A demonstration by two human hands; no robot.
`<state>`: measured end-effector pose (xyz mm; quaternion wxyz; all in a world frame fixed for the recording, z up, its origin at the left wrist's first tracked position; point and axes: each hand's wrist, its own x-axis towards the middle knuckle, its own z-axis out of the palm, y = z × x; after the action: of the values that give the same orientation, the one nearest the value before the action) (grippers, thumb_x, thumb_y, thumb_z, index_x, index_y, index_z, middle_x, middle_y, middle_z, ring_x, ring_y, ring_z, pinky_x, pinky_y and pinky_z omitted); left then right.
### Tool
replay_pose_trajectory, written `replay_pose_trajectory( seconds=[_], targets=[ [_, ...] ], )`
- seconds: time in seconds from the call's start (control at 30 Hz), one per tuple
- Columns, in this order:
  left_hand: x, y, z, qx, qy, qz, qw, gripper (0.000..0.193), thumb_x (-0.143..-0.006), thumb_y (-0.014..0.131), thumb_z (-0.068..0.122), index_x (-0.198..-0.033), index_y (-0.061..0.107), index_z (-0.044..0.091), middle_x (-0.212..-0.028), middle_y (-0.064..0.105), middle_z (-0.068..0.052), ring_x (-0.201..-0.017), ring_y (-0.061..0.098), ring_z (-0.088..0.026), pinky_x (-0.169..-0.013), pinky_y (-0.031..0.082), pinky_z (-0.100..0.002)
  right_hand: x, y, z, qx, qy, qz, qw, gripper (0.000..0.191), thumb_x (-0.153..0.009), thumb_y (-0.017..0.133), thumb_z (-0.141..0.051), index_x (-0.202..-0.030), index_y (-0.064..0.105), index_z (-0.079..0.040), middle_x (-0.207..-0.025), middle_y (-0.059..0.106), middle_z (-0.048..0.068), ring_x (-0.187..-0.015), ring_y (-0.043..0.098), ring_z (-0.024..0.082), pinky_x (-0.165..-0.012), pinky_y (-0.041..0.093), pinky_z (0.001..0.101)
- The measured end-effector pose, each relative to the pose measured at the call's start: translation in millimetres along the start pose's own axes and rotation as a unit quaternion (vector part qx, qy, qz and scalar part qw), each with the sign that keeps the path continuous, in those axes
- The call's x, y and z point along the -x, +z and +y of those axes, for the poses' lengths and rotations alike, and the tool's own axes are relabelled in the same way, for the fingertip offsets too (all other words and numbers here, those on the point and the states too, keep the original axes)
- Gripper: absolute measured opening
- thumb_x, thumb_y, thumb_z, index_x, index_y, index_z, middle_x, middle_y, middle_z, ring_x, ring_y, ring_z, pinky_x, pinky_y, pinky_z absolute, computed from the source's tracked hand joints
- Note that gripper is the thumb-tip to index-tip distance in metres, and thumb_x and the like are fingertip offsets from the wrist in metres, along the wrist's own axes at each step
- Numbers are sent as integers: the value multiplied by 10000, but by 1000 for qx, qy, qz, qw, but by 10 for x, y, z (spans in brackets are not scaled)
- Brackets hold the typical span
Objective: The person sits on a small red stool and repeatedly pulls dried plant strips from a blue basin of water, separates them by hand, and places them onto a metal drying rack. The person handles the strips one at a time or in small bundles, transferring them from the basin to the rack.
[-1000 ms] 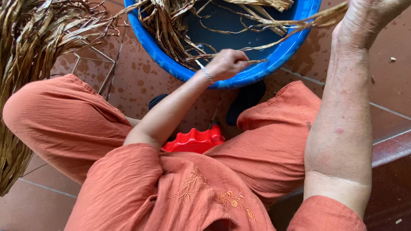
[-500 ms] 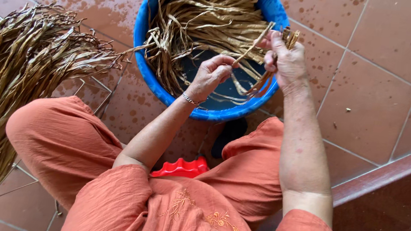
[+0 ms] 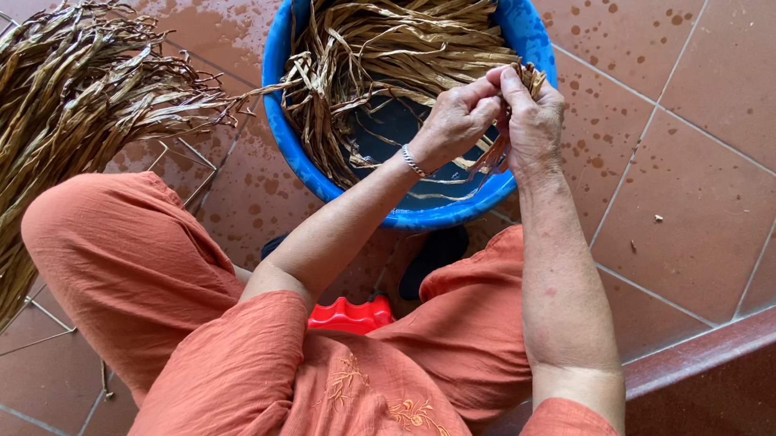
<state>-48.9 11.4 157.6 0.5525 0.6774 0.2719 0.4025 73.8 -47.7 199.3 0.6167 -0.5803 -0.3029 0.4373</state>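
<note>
1. Nearest the camera, the person sits low in an orange blouse (image 3: 332, 402) with pale embroidery on the front and matching orange trousers (image 3: 118, 258), knees spread to either side.
2. A red plastic stool (image 3: 350, 314) shows between the thighs, directly under the person.
3. Dark footwear (image 3: 437, 251) rests on the tiled floor (image 3: 716, 164) just below the rim of the tub.
4. A raised dark-red ledge (image 3: 733, 375) runs along the person's right side, beside the right elbow.
5. On the person's left, a large bundle of long dried brown strips (image 3: 22, 173) lies spread over a wire rack (image 3: 45, 327). The bundle's far tips reach toward the tub without clearly touching it.
6. Both forearms extend forward over the near rim of a round blue tub (image 3: 519, 41). The left wrist carries a thin silver bracelet (image 3: 410, 160).
7. The left hand (image 3: 454, 120) is closed to a narrow pinch, fingertips gripping one wet strip (image 3: 499, 143).
8. The right hand (image 3: 535, 118) is likewise closed, thumb and fingers pinching the same strip right beside the left fingertips; the two hands touch above the right half of the tub. The strip hangs down from the pinch into the tub.
9. Inside the tub, a tangled mass of soaked strips (image 3: 396, 39) fills the left and far portions. Dark water shows in the near-centre.
10. Farther out, the floor around the tub carries dark wet splash marks.
</note>
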Motion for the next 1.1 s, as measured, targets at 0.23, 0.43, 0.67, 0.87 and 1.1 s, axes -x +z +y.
replay_pose_trajectory(
  seconds=[0.23, 0.43, 0.67, 0.87, 1.1],
  targets=[
    [197, 88, 142, -122, 4, -52, 991, 224, -934, 496, 180, -882, 678, 59, -711, 664, -168, -634, 690, -296, -628, 545, -396, -230, -363, 32, -77, -80, 143, 983, 226, -1071, 599, -234, -944, 686, -69, -844, 738, 73, -677, 669, 136, -554, 552, 303],
    [432, -61, 229, -90, 38, -105, 990, 210, -925, 489, 162, -903, 668, 55, -723, 649, -177, -614, 672, -304, -596, 534, -400, -257, -722, -40, -244, -39, 186, 951, 228, -1068, 548, -269, -1006, 634, -67, -772, 617, 38, -641, 628, 174, -563, 582, 410],
    [637, -371, 163, -117, 81, -155, 978, 167, -957, 513, 133, -896, 642, 47, -764, 617, -185, -640, 637, -338, -609, 511, -411, -364, -1076, -134, -301, -84, 205, 928, 250, -1114, 532, -252, -1020, 629, -42, -701, 483, 8, -516, 346, 113, -461, 289, 313],
    [830, -857, -178, -117, 19, -204, 972, 179, -968, 543, 169, -890, 656, 53, -701, 614, -126, -592, 619, -268, -573, 506, -388, -426, -1580, -168, -330, -108, 264, 900, 240, -1114, 523, -198, -1012, 633, -11, -688, 503, 32, -474, 318, 111, -427, 230, 302],
    [955, -1531, -733, -84, -102, -182, 974, 216, -984, 557, 161, -899, 699, 23, -767, 636, -88, -715, 580, -170, -652, 519, -336, -236, -2196, -194, -253, -165, 365, 881, 269, -1094, 535, -212, -956, 628, -1, -636, 467, 27, -454, 346, 110, -373, 259, 307]
  ],
)
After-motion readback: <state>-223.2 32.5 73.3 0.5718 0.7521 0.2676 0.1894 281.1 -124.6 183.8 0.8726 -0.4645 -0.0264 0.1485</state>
